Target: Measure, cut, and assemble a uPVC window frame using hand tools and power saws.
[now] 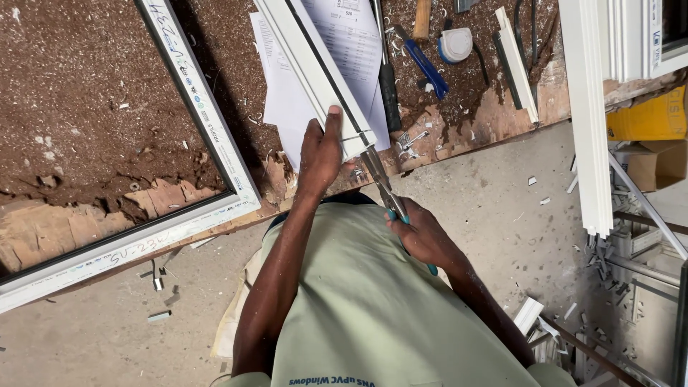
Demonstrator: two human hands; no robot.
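The strip (315, 68), a white plastic profile with a dark line along it, lies on the bench (93, 93). Its long axis runs from the top of the view down and to the right, and its near end points at the person, reaching the bench edge. The left hand (320, 152) presses on that near end, fingers flat and close together, thumb laid along the profile. The right hand (423, 233) is closed round the teal handles of the snips (383, 188), whose metal blades point up and left and meet the end of the strip.

Under the strip lie white printed sheets (294, 100), rectangular and overlapping. A white window frame (215, 143) with a dark inner edge sits left of them on the bench; small printed stickers run along its side rail and handwriting along the near rail. A blue-handled tool (426, 68) lies right of the sheets. A yellow box (648, 118) stands at far right, with a brown carton (656, 165) just below it.
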